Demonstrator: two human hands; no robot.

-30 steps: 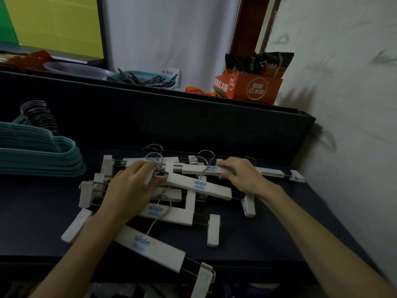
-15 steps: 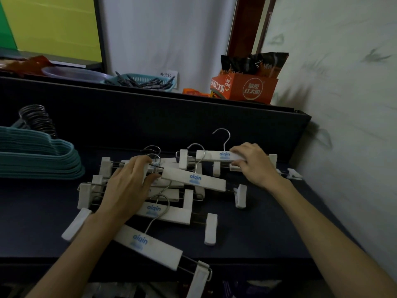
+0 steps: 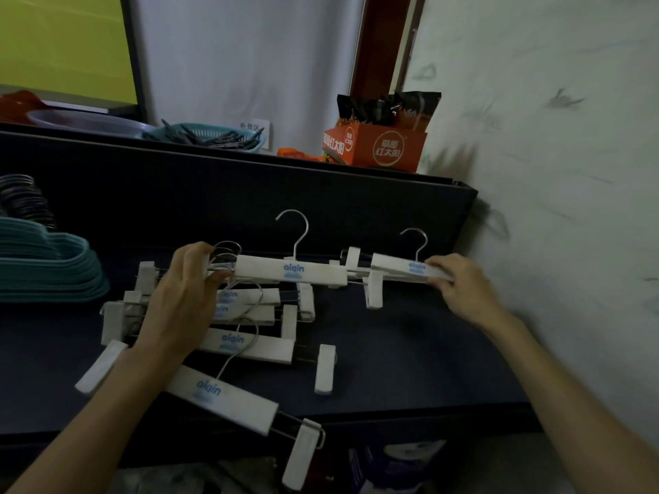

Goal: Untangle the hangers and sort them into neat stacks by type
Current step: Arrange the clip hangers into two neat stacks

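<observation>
Several white clip hangers with blue "aiqin" print lie tangled on the dark table (image 3: 410, 351). My left hand (image 3: 178, 301) rests on the pile (image 3: 246, 340), fingers curled over a hanger's left end beside some metal hooks. Another white hanger (image 3: 290, 272) lies across the top of the pile with its hook pointing up. My right hand (image 3: 460, 287) grips the right end of a separate white clip hanger (image 3: 399, 270), held off to the right with its hook upright. A stack of teal hangers (image 3: 50, 262) sits at the left.
A dark back panel (image 3: 249, 194) rises behind the table. On the ledge above stand an orange box (image 3: 374, 147), a teal basket of clips (image 3: 207, 135) and a pale bowl (image 3: 82, 121). A white wall (image 3: 552, 137) closes the right side. One hanger (image 3: 221, 397) overhangs the table's front edge.
My right hand has pulled one white hanger out of the pile and carried it to the right. My left hand stays on the pile, holding it down.
</observation>
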